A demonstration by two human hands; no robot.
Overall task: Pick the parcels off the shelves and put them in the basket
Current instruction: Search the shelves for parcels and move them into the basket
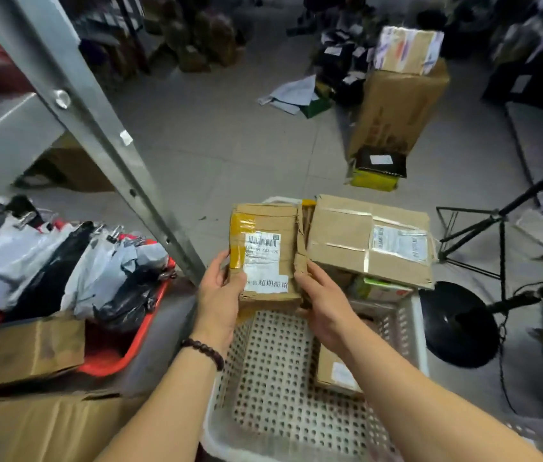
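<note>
Step in hand: the placing half of one pick. Small brown cardboard parcel with white label and yellow tape (268, 251) is off the shelf and held label-up over the far end of the white perforated plastic basket (273, 378), not set down yet.

Hands: left hand (220, 288) grips the parcel's left edge, thumb on the top face beside the yellow tape. Right hand (323, 301) grips the torn right edge, thumb on top, other fingers hidden underneath. Both forearms reach forward over the basket, wrists roughly level, dark bead bracelet (203, 351) on the left wrist.

Basket contents: large taped brown cardboard box (370, 241) sits at the far right, overhanging the rim, just beside the held parcel. A smaller brown box (336, 371) lies near right, partly under the right forearm. The left side of the basket floor shows bare.

Next move, my read: lower the parcel into that open left-centre space and let go with both hands. It needs to clear the big box's edge; the torn flap could snag there.

Left of scene: grey metal shelf upright (97, 128) and a red crate of plastic mailer bags (63, 268), probably more to pick.
</note>
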